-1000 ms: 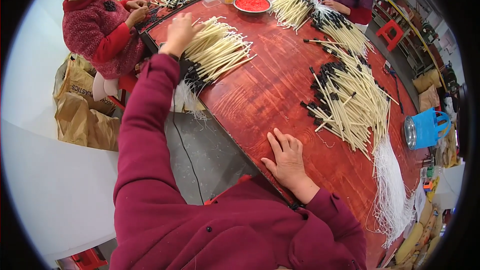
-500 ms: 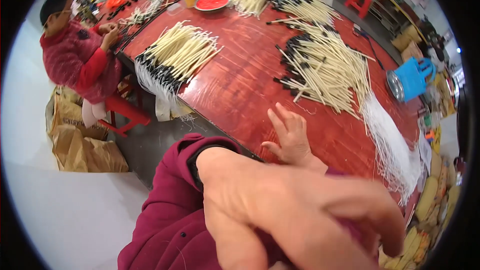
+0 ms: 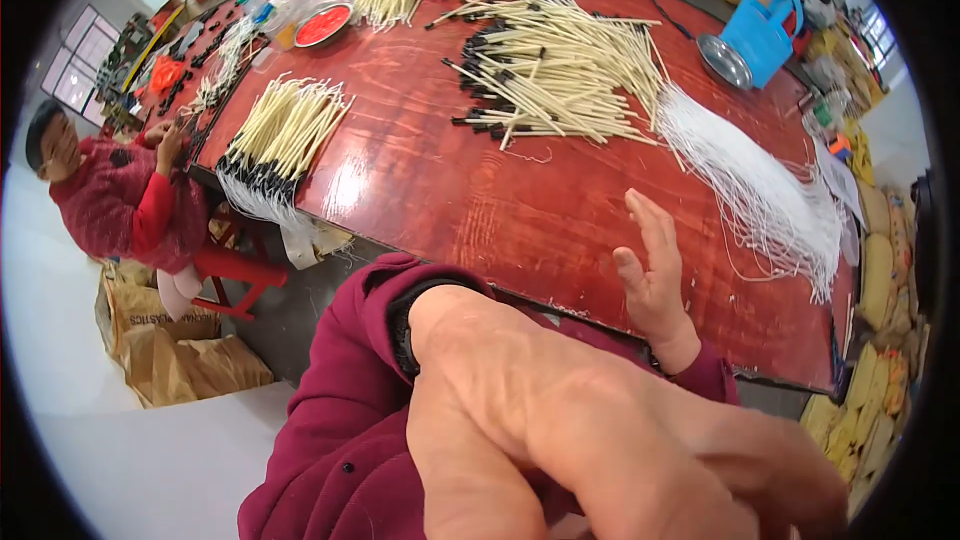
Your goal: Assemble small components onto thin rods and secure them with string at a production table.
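Observation:
My left hand (image 3: pixel 570 400) is very close to the view, reaching across from a maroon sleeve with a dark cuff. Its thumb and fingers are apart and loosely bent; nothing shows in them, though the fingertips run out of sight or blur. Beyond it, my right hand (image 3: pixel 656 285) is raised by the near edge of the red table (image 3: pixel 400 175), fingers stretched up and thumb apart, holding nothing. Farther in lies a big pile of cream-coloured sticks with black ends (image 3: pixel 560 70). White strings (image 3: pixel 750 165) trail from it toward the right.
A smaller stick bundle (image 3: pixel 285 130) lies at the table's left edge, its strings hanging over. Far off are a bowl of red stuff (image 3: pixel 323 24) and a blue container (image 3: pixel 760 35). A co-worker (image 3: pixel 130 190) sits at the left, near brown bags (image 3: pixel 175 340).
The whole view has turned, so the table and piles sit farther left and the co-worker lower. My right hand appears farther right and more upright. My left hand remains close and spread.

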The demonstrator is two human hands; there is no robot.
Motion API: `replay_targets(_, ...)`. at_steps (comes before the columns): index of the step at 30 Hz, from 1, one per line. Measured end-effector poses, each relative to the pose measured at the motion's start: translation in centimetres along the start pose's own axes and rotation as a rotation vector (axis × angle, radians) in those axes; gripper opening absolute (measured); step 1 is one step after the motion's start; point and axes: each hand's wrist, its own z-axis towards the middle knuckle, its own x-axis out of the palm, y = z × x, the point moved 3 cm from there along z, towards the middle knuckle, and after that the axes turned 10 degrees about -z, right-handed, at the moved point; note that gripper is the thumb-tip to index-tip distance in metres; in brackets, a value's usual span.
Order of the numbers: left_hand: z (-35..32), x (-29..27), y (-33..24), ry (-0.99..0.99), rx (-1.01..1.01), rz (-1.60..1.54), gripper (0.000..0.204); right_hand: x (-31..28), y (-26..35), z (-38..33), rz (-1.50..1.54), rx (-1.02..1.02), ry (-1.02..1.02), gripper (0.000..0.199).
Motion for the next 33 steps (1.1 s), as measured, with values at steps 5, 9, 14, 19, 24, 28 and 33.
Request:
replay_targets(5, -0.1, 0.5, 2.9, 0.053, -0.062, -0.076, 0.07, -2.7, -2.3, -1.5, 0.032, 0.08, -0.064, 0.055)
replay_targets(9, -3.4, -3.3, 6.6, -0.122, -0.086, -0.353, 0.064, -3.4, -6.4, -3.7, -0.34, 0.15, 0.175, 0.044)
replay_targets(14, -12.4, -12.1, 2.5, -0.806, -1.092, 0.802, 0.016, -7.5, -5.7, -4.8, -0.325, 0.061, 0.105, 0.033)
replay_targets(19, -17.1, -14.2, 8.2, -0.422, -1.297, 1.208, 0.016, -9.5, -8.6, -6.5, -0.371, 0.15, 0.024, 0.034)
replay_targets(24, -17.6, -15.7, 17.3, 0.021, -1.137, 1.364, 0.023, -11.0, -10.1, -6.2, -0.517, 0.204, -0.019, 0.035)
replay_targets(28, -17.7, -16.1, 24.3, 0.268, -1.082, 1.247, 0.027, -11.6, -11.8, -7.2, -0.59, 0.275, -0.049, 0.038)
replay_targets(33, -18.2, -16.3, 28.3, 0.373, -1.006, 1.217, 0.023, -11.7, -13.7, -9.3, -0.624, 0.397, -0.055, 0.047)
